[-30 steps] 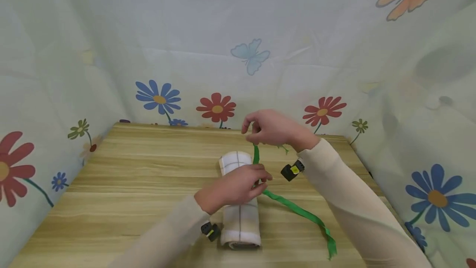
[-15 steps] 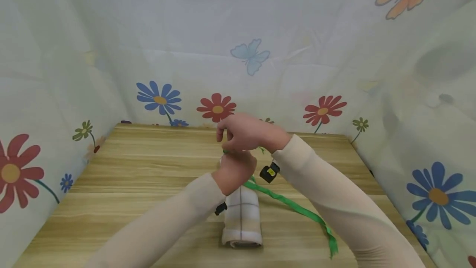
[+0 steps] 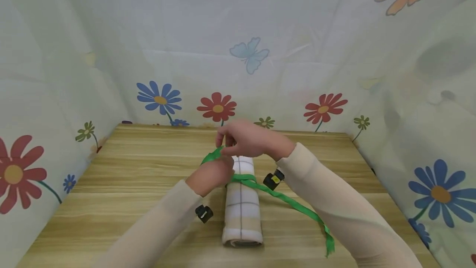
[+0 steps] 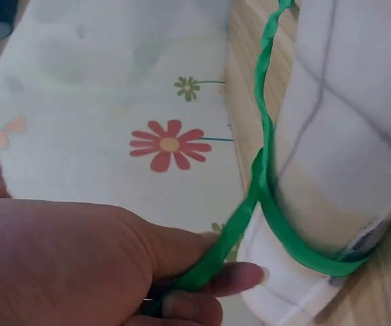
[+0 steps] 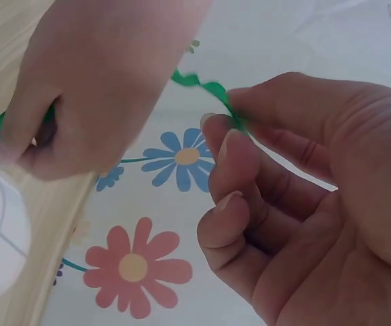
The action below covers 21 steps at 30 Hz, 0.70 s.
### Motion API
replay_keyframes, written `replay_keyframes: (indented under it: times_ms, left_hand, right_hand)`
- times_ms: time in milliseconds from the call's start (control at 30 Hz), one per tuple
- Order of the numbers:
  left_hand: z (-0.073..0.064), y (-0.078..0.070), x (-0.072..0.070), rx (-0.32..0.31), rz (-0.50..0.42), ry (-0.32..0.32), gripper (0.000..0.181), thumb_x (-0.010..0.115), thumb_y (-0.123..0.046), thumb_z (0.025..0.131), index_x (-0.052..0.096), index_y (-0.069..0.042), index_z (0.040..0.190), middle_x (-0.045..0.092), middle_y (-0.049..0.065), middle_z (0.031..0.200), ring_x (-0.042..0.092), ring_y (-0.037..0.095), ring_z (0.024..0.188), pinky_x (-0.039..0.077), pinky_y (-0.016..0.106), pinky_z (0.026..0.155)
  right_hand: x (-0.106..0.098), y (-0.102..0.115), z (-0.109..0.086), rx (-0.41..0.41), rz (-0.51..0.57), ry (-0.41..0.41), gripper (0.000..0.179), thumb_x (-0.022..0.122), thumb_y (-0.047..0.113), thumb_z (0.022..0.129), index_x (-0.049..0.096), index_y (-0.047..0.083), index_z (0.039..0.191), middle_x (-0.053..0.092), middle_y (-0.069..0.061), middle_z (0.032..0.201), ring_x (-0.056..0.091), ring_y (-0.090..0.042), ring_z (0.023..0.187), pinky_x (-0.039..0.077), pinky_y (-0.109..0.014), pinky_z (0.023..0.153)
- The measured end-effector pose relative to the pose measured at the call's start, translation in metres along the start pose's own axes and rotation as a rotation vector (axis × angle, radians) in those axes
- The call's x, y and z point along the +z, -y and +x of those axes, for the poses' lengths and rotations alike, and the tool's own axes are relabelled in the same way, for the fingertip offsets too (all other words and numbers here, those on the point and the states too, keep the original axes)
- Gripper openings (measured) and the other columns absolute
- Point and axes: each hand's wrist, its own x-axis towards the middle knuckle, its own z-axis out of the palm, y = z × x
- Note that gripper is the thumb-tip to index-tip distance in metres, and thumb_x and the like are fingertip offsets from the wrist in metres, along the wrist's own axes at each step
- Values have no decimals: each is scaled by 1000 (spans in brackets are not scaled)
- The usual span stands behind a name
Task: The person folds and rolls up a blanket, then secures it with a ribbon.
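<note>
A rolled checked white cloth (image 3: pixel 242 214) lies lengthwise on the wooden table. Green ribbon (image 3: pixel 293 204) passes round the roll, crosses itself at the roll's side, and trails off to the right. My left hand (image 3: pixel 213 173), left of the roll, grips one length of the ribbon (image 4: pixel 212 258) between its fingers. Beyond it and a little higher is my right hand (image 3: pixel 247 139). In the right wrist view its thumb and forefinger pinch the ribbon's (image 5: pixel 212 89) end part. Behind the left hand, part of the ribbon between the two hands is hidden.
The wooden table (image 3: pixel 156 152) ends at a pale curtain (image 3: pixel 186 44) printed with flowers and butterflies, which also hangs along both sides. Black wrist cameras (image 3: pixel 273 180) sit at both sleeves. The ribbon's loose tail (image 3: pixel 329 243) lies near the right forearm.
Both hands have moved left from over the roll's right side. My left hand has crossed to the left side with the ribbon, which now shows across the top of the roll.
</note>
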Motion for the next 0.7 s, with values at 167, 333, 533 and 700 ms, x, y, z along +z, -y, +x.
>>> replay_keyframes:
  times_ms: [167, 333, 533, 700]
  left_hand:
    - [3, 16, 16, -9, -167, -86, 24, 60, -21, 104, 61, -6, 85, 57, 3, 72, 54, 17, 65, 44, 30, 62]
    - [0, 29, 29, 54, -260, -189, 28, 62, -20, 103, 60, -11, 76, 55, 0, 69, 51, 15, 64, 42, 28, 61]
    - [-6, 43, 44, 62, -412, -199, 31, 62, -19, 103, 57, -12, 73, 48, -2, 68, 46, 13, 61, 39, 28, 58]
    - [-7, 55, 58, 87, -544, -186, 36, 59, -21, 104, 52, -14, 70, 42, -3, 66, 40, 13, 57, 35, 27, 56]
  right_hand:
    - [13, -14, -11, -2, 76, -25, 9, 70, 20, 97, 70, 14, 104, 66, 2, 79, 61, -13, 68, 51, -26, 66]
    - [34, -37, -28, 68, 138, -71, 8, 70, 24, 98, 70, 17, 102, 67, 4, 82, 61, -14, 73, 52, -26, 67]
    - [72, -68, -53, 174, 215, -176, 8, 71, 24, 98, 72, 17, 96, 66, 5, 82, 56, -11, 71, 50, -26, 66]
    - [112, -90, -71, 320, 268, -239, 13, 70, 29, 99, 72, 17, 96, 67, 5, 85, 58, -11, 75, 49, -27, 68]
